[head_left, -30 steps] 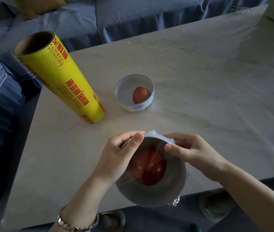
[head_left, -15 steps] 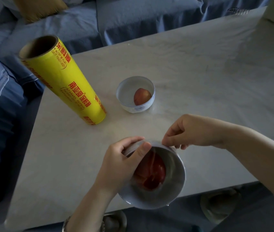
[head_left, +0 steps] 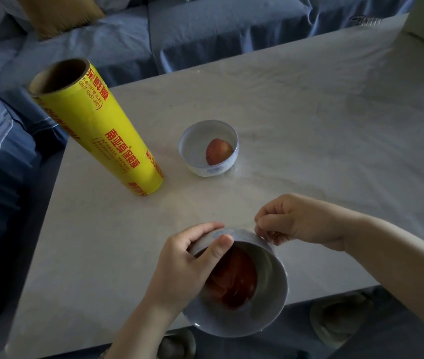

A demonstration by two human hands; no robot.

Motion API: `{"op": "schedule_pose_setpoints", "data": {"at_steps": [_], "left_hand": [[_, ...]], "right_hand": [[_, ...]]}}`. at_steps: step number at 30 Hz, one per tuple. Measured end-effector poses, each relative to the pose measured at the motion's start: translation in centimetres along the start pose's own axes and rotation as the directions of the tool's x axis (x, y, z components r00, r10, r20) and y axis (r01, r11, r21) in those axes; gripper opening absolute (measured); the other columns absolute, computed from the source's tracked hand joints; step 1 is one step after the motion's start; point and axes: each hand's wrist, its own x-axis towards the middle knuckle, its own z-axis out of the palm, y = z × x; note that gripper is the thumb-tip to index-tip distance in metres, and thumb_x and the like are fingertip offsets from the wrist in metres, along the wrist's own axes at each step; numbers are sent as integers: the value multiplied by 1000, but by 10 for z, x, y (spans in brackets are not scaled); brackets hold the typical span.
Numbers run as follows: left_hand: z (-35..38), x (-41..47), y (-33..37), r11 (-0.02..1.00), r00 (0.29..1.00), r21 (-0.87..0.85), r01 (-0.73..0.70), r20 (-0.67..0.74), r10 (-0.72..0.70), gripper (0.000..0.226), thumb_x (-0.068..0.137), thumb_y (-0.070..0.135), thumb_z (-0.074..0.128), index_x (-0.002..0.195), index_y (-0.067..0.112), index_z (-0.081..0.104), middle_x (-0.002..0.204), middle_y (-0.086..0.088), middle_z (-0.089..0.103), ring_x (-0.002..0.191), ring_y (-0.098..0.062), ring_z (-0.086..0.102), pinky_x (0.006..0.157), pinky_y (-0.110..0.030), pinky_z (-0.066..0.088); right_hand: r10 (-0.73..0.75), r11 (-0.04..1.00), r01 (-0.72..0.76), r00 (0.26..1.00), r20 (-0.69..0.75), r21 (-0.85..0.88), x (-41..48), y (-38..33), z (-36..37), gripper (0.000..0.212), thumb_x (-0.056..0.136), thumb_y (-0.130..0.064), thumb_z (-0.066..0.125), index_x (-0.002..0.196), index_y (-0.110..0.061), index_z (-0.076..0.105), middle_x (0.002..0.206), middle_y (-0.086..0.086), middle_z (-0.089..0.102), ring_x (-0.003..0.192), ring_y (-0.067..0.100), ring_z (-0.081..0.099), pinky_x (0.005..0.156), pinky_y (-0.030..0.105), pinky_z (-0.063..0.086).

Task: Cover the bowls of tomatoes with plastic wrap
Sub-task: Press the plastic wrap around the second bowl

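A grey-white bowl [head_left: 265, 304] with a red tomato [head_left: 234, 283] inside is tilted toward me at the table's near edge, clear plastic wrap stretched over its mouth. My left hand [head_left: 182, 265] grips its far-left rim, thumb on the wrap. My right hand [head_left: 299, 221] pinches the wrap's edge [head_left: 266, 235] at the far-right rim. A second small white bowl [head_left: 195, 151] holding a tomato [head_left: 218, 151] stands uncovered mid-table. The yellow roll of plastic wrap [head_left: 99, 128] stands upright to its left.
The pale marble table [head_left: 309, 120] extends far right. A blue sofa [head_left: 205, 29] runs along the back and left, with a mustard cushion [head_left: 60, 14]. Slippers [head_left: 340, 317] lie on the floor below the near edge.
My right hand lifted off the bowl's right rim and moved up and back, pulling the wrap's edge at the far rim. My left hand kept its grip on the bowl.
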Motion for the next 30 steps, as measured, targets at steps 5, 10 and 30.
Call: {"op": "schedule_pose_setpoints", "data": {"at_steps": [5, 10, 30], "left_hand": [[1, -2, 1, 999, 1000, 46, -11, 20, 10, 42, 57, 67, 60, 87, 38, 67, 95, 33, 66, 91, 12, 61, 73, -2, 43], [3, -2, 1, 995, 1000, 103, -3, 8, 2, 47, 53, 72, 57, 86, 40, 66, 95, 35, 64, 93, 11, 61, 77, -3, 44], [-1, -3, 4, 992, 990, -7, -125, -64, 124, 53, 52, 82, 58, 84, 41, 68, 92, 32, 68, 91, 10, 63, 74, -2, 43]], "right_hand": [[14, 1000, -15, 999, -49, -20, 2, 3, 5, 26, 82, -6, 55, 59, -17, 60, 54, -6, 59, 52, 6, 48, 61, 21, 43], [102, 995, -102, 995, 5, -3, 3, 0, 2, 26, 87, -34, 58, 67, -18, 65, 52, -11, 60, 46, -1, 50, 61, 19, 43], [-16, 971, 94, 943, -333, 219, 17, 11, 14, 25, 84, -3, 60, 61, -10, 52, 48, -5, 59, 37, 3, 48, 43, 16, 39]]}}
